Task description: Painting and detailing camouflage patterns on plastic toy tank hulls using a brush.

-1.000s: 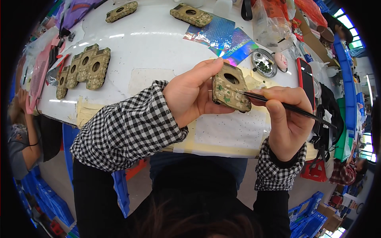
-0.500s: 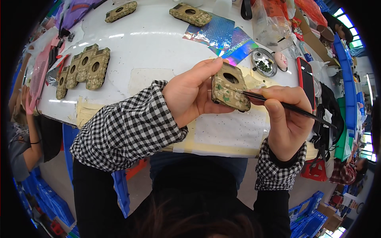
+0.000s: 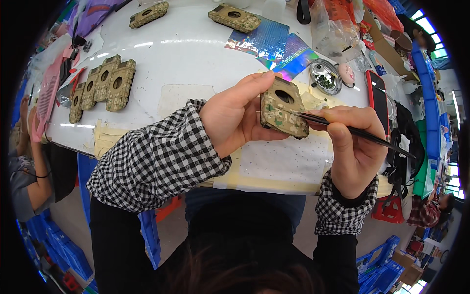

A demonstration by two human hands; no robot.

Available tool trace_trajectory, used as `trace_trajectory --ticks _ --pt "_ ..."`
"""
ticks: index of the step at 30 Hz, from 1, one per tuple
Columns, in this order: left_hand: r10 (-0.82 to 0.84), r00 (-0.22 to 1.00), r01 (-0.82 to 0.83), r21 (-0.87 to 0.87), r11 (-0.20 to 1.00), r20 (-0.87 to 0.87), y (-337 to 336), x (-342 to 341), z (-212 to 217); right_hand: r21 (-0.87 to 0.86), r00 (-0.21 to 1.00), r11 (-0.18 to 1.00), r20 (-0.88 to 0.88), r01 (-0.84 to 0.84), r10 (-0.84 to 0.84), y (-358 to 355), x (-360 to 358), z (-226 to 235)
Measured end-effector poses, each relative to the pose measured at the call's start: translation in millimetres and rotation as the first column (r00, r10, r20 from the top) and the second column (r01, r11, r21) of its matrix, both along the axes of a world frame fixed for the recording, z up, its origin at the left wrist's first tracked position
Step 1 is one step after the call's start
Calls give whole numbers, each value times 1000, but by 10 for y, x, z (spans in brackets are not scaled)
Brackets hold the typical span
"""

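My left hand [image 3: 240, 112] grips a camouflage-painted model tank hull [image 3: 284, 116] by its edges, tilted above the table, with a round hole in its top. Between the thumb and fingers of my right hand [image 3: 355, 142] is a pair of dark tweezers [image 3: 362, 133]. Their tips touch or hover right at the hull's upper face, below the hole; whether they pinch a small part is too fine to see. A round clear dish [image 3: 325, 77] of tiny dark green pieces stands just beyond my right hand. Under the hands lies a white sheet [image 3: 284, 159] dotted with tiny specks.
Several similar tank hulls [image 3: 120, 84] stand grouped at the left, and two more [image 3: 234, 17] lie at the far side. Shiny holographic bags [image 3: 271, 41] lie beyond my hands. A red-edged phone [image 3: 377, 100] rests at the right. Another person's arm [image 3: 38, 169] shows at the far left.
Both my hands, the hull and the tweezers keep nearly the same place. The other person's arm at the far left has shifted slightly.
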State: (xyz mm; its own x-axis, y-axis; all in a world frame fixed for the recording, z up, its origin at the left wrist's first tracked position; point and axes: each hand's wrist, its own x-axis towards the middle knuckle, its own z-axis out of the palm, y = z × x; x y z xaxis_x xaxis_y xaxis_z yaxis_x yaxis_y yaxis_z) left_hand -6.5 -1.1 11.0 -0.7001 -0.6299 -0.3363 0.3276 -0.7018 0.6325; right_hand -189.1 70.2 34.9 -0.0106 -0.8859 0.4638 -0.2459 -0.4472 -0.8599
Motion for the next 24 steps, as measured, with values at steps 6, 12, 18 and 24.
trace_trajectory --ticks 6,12,18,24 --pt "5 1000 -5 -11 1000 -23 3 10 1 3 1000 1000 5 -13 13 -4 4 1" --pt "4 1000 -4 -2 1000 -5 5 4 9 -22 1000 1000 -7 -16 16 -8 19 7" --pt "-1 1000 1 -5 1000 -5 -7 12 -20 -25 1000 1000 -22 -1 0 -10 14 -8" --pt "12 1000 -12 0 1000 20 8 1 13 -37 1000 999 -25 7 -8 -11 24 -5"
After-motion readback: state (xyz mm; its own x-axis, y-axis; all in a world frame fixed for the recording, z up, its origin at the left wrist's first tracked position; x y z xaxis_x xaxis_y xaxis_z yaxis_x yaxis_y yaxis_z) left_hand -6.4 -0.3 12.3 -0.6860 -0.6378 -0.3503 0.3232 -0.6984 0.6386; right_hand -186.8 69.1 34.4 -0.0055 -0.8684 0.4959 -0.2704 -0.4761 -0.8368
